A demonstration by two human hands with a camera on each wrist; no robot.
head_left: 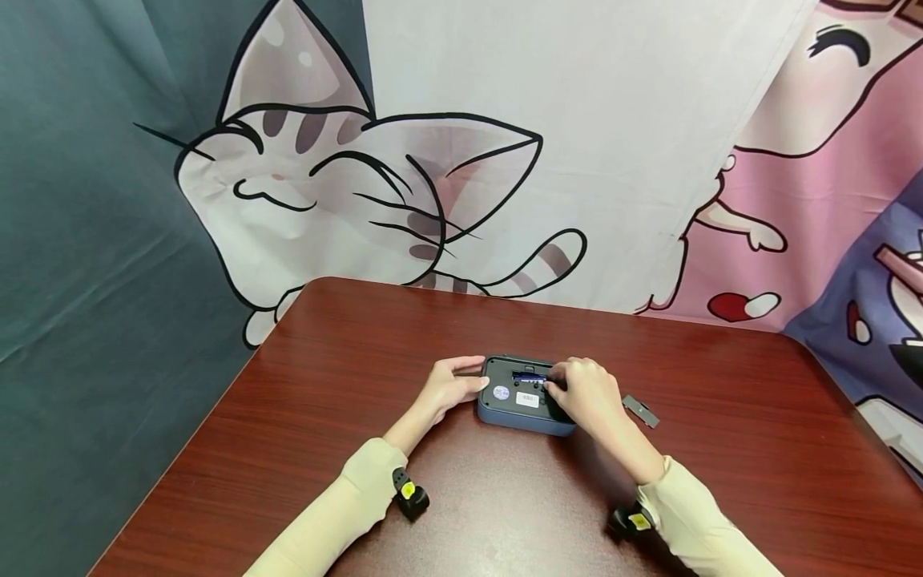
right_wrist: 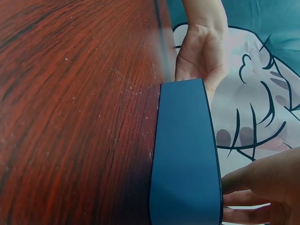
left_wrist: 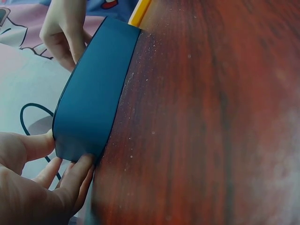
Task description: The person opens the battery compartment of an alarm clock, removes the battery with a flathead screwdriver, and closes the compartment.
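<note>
A blue box-shaped device (head_left: 522,417) with rounded corners lies on the table, its dark underside facing up. An open battery compartment in that face holds a blue battery (head_left: 530,377). My left hand (head_left: 445,390) grips the device's left end, thumb at the upper edge and fingers against the side, as the left wrist view shows. Over the compartment's right end, my right hand (head_left: 587,389) has thumb and forefinger pinching at the battery's end; the hand hides the device's right part. The small grey battery cover (head_left: 640,411) lies loose just right of the right hand.
The reddish-brown wooden table (head_left: 346,344) ends at a rounded far edge behind the device. Beyond it hangs a cloth backdrop (head_left: 620,96) with cartoon animals. A small black camera (head_left: 413,498) sits on the left wrist, another (head_left: 629,521) on the right.
</note>
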